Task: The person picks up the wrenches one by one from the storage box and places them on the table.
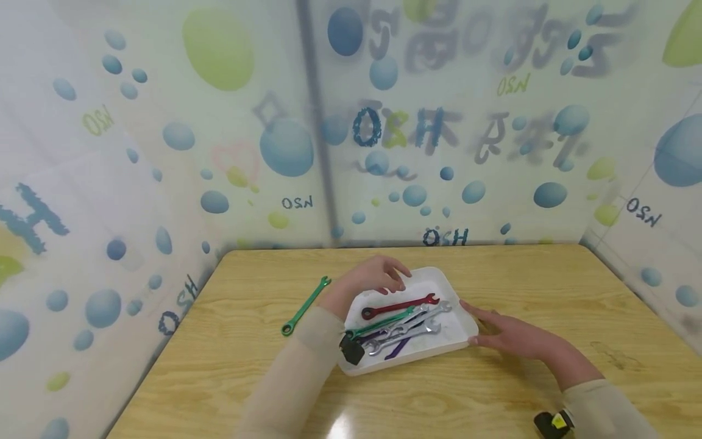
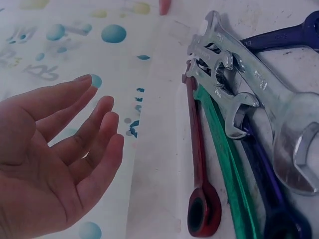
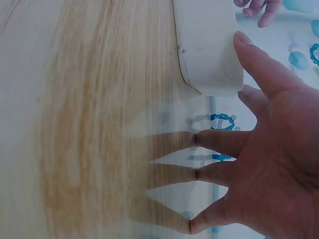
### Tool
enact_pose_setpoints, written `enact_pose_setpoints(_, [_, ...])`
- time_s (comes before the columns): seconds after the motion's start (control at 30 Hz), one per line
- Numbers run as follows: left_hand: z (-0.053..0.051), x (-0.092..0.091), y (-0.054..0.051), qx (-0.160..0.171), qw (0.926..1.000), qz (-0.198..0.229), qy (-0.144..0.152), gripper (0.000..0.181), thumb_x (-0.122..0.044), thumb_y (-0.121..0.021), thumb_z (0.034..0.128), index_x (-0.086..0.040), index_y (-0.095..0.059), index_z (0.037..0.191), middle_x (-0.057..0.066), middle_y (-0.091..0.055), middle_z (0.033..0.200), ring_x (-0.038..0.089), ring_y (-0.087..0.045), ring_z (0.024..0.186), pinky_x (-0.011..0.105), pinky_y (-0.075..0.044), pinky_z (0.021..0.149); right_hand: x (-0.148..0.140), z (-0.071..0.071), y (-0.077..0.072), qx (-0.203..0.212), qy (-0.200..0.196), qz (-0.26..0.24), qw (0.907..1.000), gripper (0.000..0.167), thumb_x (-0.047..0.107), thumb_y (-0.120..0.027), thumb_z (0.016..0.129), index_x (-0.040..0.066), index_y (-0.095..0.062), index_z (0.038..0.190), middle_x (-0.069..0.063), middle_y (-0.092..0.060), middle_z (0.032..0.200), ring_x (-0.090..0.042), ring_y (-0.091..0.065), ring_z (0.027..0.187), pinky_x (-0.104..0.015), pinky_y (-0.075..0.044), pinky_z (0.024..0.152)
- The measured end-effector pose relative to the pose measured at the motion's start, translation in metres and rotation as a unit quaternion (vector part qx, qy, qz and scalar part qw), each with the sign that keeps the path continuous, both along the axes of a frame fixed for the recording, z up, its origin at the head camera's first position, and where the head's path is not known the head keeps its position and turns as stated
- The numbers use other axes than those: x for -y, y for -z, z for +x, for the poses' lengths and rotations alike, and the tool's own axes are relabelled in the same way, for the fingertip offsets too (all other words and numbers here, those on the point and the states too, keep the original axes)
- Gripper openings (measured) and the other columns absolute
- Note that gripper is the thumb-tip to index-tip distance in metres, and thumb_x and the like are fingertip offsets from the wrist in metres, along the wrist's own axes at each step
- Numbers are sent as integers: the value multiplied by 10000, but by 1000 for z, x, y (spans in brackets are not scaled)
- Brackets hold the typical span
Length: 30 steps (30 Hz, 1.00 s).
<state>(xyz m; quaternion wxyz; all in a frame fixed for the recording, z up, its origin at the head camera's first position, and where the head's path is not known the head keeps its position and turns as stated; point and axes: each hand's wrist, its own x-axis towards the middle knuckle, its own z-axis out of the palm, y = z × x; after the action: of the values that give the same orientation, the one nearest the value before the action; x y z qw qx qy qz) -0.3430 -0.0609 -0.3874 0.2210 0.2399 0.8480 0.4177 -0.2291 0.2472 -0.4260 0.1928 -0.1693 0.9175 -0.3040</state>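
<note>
A white tray [image 1: 421, 283] holds several combination wrenches: a red wrench [image 1: 399, 306], a green wrench [image 1: 378, 324], silver wrenches [image 1: 408, 335] and purple ones [image 1: 398, 348]. My left hand [image 1: 377, 276] hovers above the tray's far left side, fingers loosely bent and holding nothing. In the left wrist view the left palm [image 2: 55, 164] is bare, apart from the red wrench. At the tray's right end, my right hand [image 1: 512, 334] touches the wall with thumb and index finger. Its other fingers spread down to the table in the right wrist view.
Another green wrench [image 1: 305, 308] lies on the wooden table [image 1: 230, 360], left of the tray. Walls with printed bubbles [image 1: 285, 146] enclose the table at the back and sides. Small black devices [image 1: 553, 423] sit on the wrists.
</note>
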Motion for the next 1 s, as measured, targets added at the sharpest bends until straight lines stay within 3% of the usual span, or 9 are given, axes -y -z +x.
enact_pose_setpoints(0.23, [-1, -8, 16, 80, 9990, -308, 303, 210, -129, -716, 883, -173, -717, 1088, -11, -685, 919, 174, -637, 840, 314, -539, 743, 1, 0, -1, -46, -38, 39, 10000, 801, 472, -621, 921, 158, -246, 1555, -273, -248, 1536, -588, -179, 1346, -704, -217, 1016])
enact_pose_setpoints(0.47, [3, -18, 28, 164, 9972, -621, 370, 193, -153, -748, 861, -234, -732, 1036, -20, -687, 888, 180, -624, 778, 295, -519, 719, 1, 0, 0, -78, -20, 69, 9999, 803, 470, -629, 917, 154, -252, 1552, -272, -259, 1532, -590, -193, 1342, -708, -224, 1009])
enact_pose_setpoints(0.6, [6, -23, 32, -7, 9943, -986, 416, 191, -221, -774, 845, -276, -729, 1022, -58, -675, 898, 155, -614, 789, 312, -498, 750, 1, 0, 0, -76, -23, 33, 10000, 794, 459, -629, 921, 155, -255, 1552, -264, -256, 1537, -587, -186, 1345, -706, -218, 1014])
enact_pose_setpoints(0.77, [10, -28, 32, -446, 9843, -1627, 513, 248, -308, -807, 810, -322, -706, 1036, -110, -642, 903, 109, -598, 825, 324, -476, 800, 2, 0, -1, -105, -43, 10, 9999, 784, 448, -625, 928, 143, -259, 1549, -264, -258, 1536, -583, -196, 1344, -700, -221, 1018])
enact_pose_setpoints(1.0, [13, -36, 37, -792, 9776, -1812, 721, 302, -310, -838, 777, -298, -694, 1042, -92, -628, 860, 97, -561, 793, 270, -457, 763, 1, 0, 0, -118, -70, 9, 9999, 786, 451, -622, 928, 145, -253, 1551, -266, -255, 1536, -587, -199, 1341, -701, -226, 1014])
